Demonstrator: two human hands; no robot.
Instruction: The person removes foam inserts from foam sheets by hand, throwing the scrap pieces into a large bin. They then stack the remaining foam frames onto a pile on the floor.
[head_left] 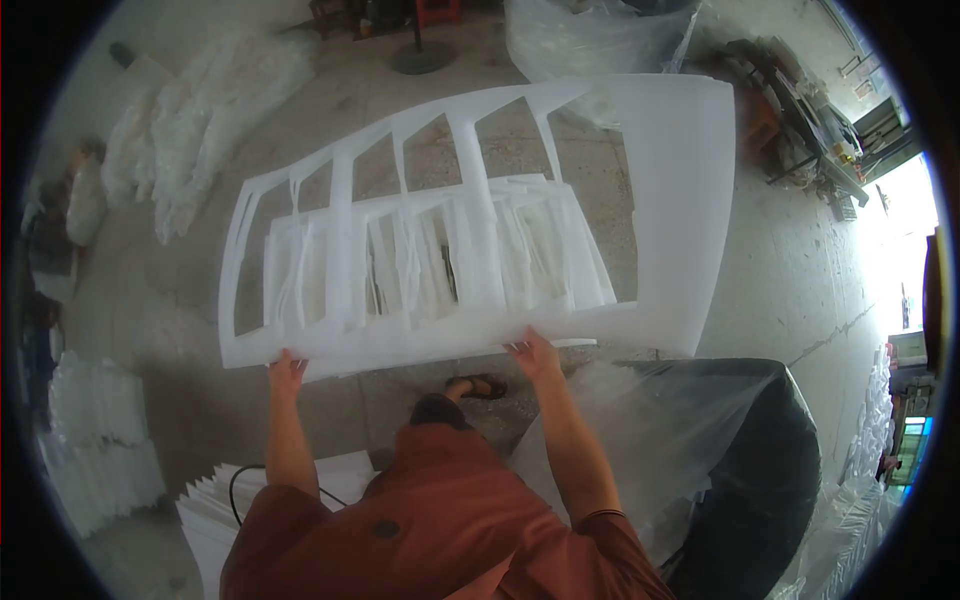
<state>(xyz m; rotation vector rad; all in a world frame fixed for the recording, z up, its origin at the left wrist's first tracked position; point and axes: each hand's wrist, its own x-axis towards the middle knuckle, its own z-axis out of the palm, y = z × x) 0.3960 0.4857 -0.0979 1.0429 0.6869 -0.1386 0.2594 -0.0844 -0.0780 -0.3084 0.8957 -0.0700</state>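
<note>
A large white foam sheet with several cut-out openings is held out in front of me by its near edge. My left hand grips that edge toward the left, fingers closed on it. Further right, my right hand pinches the same edge, the thumb on top. The sheet's solid, uncut part is at its right end. Beneath it, a stack of similar cut white sheets shows through the openings. The undersides of both hands are hidden.
Beside my right leg stands a dark rounded container draped with clear plastic. Folded white sheets stand at the left, more white sheets by my left side. Plastic bundles lie at the back left; a cluttered bench is at the back right.
</note>
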